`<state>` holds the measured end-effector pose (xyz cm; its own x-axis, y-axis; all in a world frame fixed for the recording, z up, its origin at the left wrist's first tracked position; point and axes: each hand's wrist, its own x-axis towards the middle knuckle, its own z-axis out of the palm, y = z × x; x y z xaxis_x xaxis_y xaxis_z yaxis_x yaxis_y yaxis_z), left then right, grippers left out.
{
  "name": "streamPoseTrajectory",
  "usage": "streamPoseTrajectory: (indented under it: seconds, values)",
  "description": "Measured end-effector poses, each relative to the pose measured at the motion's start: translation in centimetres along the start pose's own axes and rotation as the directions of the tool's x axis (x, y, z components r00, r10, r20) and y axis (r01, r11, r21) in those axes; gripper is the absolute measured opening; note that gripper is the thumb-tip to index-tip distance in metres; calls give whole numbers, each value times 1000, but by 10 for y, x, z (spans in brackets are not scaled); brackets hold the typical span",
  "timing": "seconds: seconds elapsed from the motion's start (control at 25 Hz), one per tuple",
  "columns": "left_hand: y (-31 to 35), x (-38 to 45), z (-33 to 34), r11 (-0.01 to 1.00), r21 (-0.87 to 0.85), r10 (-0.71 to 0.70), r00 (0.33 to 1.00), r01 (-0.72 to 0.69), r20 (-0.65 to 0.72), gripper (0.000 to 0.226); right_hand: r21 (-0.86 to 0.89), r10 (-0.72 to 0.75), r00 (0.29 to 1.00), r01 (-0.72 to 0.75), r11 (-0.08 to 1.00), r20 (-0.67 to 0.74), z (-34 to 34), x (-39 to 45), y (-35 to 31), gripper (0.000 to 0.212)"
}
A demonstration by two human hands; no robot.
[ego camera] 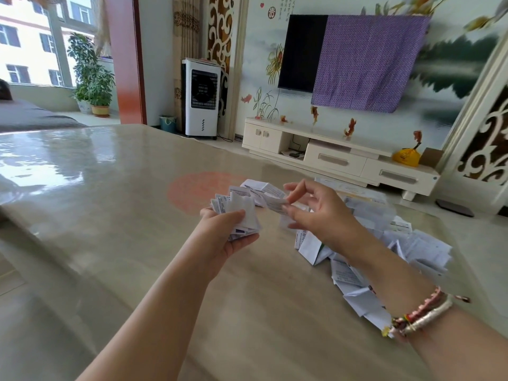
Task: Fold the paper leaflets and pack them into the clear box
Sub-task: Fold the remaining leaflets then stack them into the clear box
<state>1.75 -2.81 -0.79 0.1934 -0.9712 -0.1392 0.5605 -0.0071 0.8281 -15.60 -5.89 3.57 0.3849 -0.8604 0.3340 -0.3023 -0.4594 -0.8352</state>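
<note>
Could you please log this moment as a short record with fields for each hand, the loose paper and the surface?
left hand: grips a stack of folded leaflets
right hand: pinches one folded leaflet above the table
loose leaflets: heaped on the table under and beyond the right forearm
small folded pile: lies beyond the hands
table: glossy, beige
clear box: cannot be made out

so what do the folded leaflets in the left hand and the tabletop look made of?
Folded leaflets, gripped as a stack by the left hand: thin white printed paper, matte, with sharp creases and fine print lines.
Tabletop: hard and glossy beige, mirroring the window; possibly polished stone or a glass or clear plastic cover, which one I cannot tell.
</note>
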Motion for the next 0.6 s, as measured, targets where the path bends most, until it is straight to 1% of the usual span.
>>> streamPoseTrajectory:
  seconds: [0.12, 0.2, 0.28, 0.36, 0.44, 0.52, 0.6]
  values:
    - [-2, 1, 7, 1000, -19, -10, 1000, 9, -23, 42, 119, -40, 998, 44, 992, -41, 2, -3, 3, 12]
    - [-2, 4, 10, 999, -48, -15, 999, 13, -38, 43, 137, -65, 987, 85, 987, -145, 4, -4, 4, 14]
    - [-4, 7, 10, 998, -68, -13, 999, 10, -47, 44, 147, -68, 960, 111, 983, -271, 6, -6, 4, 15]
    - [-6, 9, 9, 996, -89, -16, 999, 11, -50, 44, 199, -38, 947, 106, 974, -320, 4, -6, 6, 17]
    - [-7, 11, 8, 988, -153, -30, 999, 26, -23, 42, 277, 26, 964, 50, 960, -265, 2, -7, 8, 18]
    - [-7, 9, 10, 980, -193, -38, 999, 43, 29, 37, 334, 92, 983, -34, 942, -159, 1, -10, 12, 16]
    - [-8, 7, 15, 979, -188, -58, 994, 75, 95, 34, 290, 126, 985, -86, 953, -119, 2, -14, 18, 14]
